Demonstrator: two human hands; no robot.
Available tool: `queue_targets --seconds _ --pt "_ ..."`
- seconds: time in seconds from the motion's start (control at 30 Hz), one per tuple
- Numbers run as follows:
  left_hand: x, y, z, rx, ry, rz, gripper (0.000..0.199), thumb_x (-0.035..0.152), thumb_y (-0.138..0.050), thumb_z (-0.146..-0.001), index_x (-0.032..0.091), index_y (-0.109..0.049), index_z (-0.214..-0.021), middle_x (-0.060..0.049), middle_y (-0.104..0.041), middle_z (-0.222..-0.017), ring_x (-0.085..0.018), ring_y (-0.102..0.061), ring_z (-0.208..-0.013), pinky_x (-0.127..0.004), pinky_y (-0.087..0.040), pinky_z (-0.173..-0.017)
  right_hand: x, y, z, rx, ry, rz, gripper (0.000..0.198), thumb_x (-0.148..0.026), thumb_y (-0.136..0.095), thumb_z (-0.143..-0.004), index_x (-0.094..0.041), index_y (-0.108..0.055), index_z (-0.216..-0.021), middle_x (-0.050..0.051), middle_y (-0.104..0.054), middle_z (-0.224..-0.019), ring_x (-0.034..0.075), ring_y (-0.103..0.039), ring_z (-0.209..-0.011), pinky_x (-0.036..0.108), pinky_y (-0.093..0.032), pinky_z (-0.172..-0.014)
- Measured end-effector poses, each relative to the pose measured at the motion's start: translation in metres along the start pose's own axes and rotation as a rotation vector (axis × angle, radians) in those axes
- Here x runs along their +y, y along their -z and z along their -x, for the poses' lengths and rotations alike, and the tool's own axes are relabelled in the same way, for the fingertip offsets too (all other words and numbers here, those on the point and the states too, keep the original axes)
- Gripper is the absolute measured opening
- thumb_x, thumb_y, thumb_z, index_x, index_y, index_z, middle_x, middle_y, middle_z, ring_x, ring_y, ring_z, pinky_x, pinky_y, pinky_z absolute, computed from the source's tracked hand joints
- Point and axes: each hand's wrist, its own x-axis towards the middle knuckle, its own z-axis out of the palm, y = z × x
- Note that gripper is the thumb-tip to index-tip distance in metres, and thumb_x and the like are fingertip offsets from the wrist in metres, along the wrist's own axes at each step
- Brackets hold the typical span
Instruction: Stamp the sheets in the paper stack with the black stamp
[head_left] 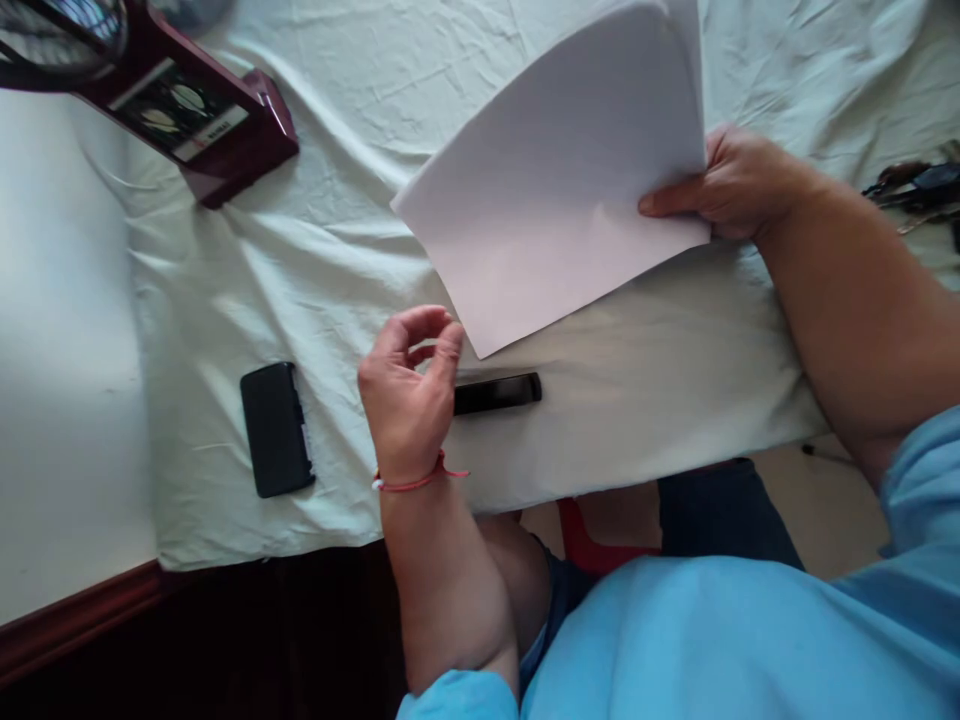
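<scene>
A stack of white paper sheets (570,190) is held up at a slant over the cloth-covered table, its near corner pointing toward me. My right hand (739,185) grips the right edge of the stack, thumb on top and fingers beneath, hidden. Beside the left edge of the paper is my left hand (412,385), its fingers curled and the thumb tip brought to the fingertips. No paper shows between them. A long, glossy black object (499,393), possibly a stapler, lies on the cloth just right of my left hand, which hides its left end.
A black phone-like object (277,430) lies on the pale cloth (330,270) at left. At the upper left stands a dark red stand (240,150) with a picture panel. A bunch of keys (919,185) rests at the right edge. The table's front edge runs close to my body.
</scene>
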Motion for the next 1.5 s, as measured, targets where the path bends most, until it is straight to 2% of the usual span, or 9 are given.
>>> queue_targets --seconds 0.13,0.27,0.57,0.8,0.9,1.1,1.23,1.4,1.5 --pt "0.011 0.016 0.011 -0.439 -0.1 -0.032 0.041 0.053 -0.095 -0.094 0.024 -0.088 -0.121 -0.009 -0.087 -0.128 -0.031 -0.08 -0.123 -0.045 -0.061 -0.11 0.001 0.001 -0.003 -0.002 -0.012 -0.04 0.029 0.008 -0.09 -0.081 -0.019 -0.084 -0.091 0.002 -0.086 -0.096 0.017 -0.083 -0.096 0.035 -0.074 -0.1" --pt "0.009 0.028 0.012 -0.559 -0.078 -0.073 0.032 0.041 -0.095 -0.091 0.026 -0.092 -0.119 -0.007 -0.088 -0.117 -0.031 -0.08 -0.113 -0.044 -0.06 -0.103 0.002 0.004 -0.006 -0.031 -0.036 -0.112 0.032 0.004 -0.095 -0.077 -0.019 -0.086 -0.097 0.004 -0.087 -0.099 0.018 -0.081 -0.101 0.036 -0.072 -0.106" --pt "-0.006 0.03 0.012 -0.264 0.066 -0.101 0.029 0.04 -0.092 -0.086 0.032 -0.095 -0.114 -0.005 -0.088 -0.115 -0.031 -0.077 -0.112 -0.045 -0.058 -0.105 -0.004 0.009 -0.005 0.026 -0.094 -0.096 0.029 0.007 -0.091 -0.081 -0.015 -0.084 -0.099 0.005 -0.086 -0.096 0.016 -0.079 -0.081 0.026 -0.071 -0.074" --pt "-0.009 0.029 0.01 -0.195 0.097 -0.117 0.031 0.04 -0.092 -0.082 0.03 -0.095 -0.112 -0.008 -0.084 -0.12 -0.033 -0.074 -0.12 -0.047 -0.058 -0.108 -0.011 0.006 -0.002 0.072 -0.151 -0.013 0.019 0.0 -0.089 -0.089 -0.015 -0.078 -0.091 -0.004 -0.067 -0.061 0.005 -0.054 -0.049 0.015 -0.034 -0.041" --pt "-0.01 0.028 0.01 -0.172 0.098 -0.119 0.03 0.04 -0.092 -0.082 0.03 -0.095 -0.111 -0.007 -0.085 -0.118 -0.034 -0.075 -0.12 -0.048 -0.059 -0.108 -0.013 0.004 0.0 0.085 -0.171 0.022 0.018 -0.001 -0.089 -0.09 -0.015 -0.077 -0.089 -0.005 -0.064 -0.059 0.005 -0.053 -0.047 0.015 -0.034 -0.041" --pt "-0.009 0.026 0.009 -0.163 0.14 -0.107 0.033 0.045 -0.092 -0.083 0.028 -0.094 -0.11 -0.007 -0.084 -0.117 -0.033 -0.076 -0.115 -0.047 -0.056 -0.105 -0.011 0.005 -0.002 0.013 -0.176 0.023 0.021 -0.003 -0.094 -0.083 -0.017 -0.079 -0.087 -0.003 -0.071 -0.065 0.012 -0.075 -0.069 0.019 -0.067 -0.07" --pt "-0.013 0.023 0.008 -0.105 0.168 -0.063 0.035 0.057 -0.087 -0.089 0.025 -0.092 -0.102 -0.007 -0.083 -0.104 -0.03 -0.077 -0.103 -0.043 -0.056 -0.096 -0.013 0.002 0.003 -0.004 -0.163 0.014 0.021 0.004 -0.086 -0.087 -0.015 -0.081 -0.092 -0.003 -0.079 -0.074 0.011 -0.079 -0.077 0.02 -0.068 -0.078" --pt "-0.017 0.013 0.006 0.125 0.142 -0.141 0.031 0.053 -0.077 -0.1 0.025 -0.084 -0.091 -0.005 -0.08 -0.091 -0.025 -0.074 -0.088 -0.039 -0.056 -0.085 -0.018 -0.003 0.01 0.005 -0.124 -0.014 0.026 0.012 -0.077 -0.089 -0.013 -0.081 -0.09 0.001 -0.083 -0.081 0.01 -0.078 -0.078 0.017 -0.066 -0.074" --pt "-0.018 0.005 0.002 0.272 0.028 -0.284 0.034 0.05 -0.065 -0.109 0.026 -0.081 -0.09 -0.008 -0.077 -0.094 -0.03 -0.072 -0.096 -0.047 -0.057 -0.099 -0.017 -0.004 0.011 -0.001 -0.124 -0.022 0.026 0.012 -0.078 -0.087 -0.014 -0.081 -0.09 0.0 -0.086 -0.087 0.01 -0.078 -0.08 0.019 -0.068 -0.077"
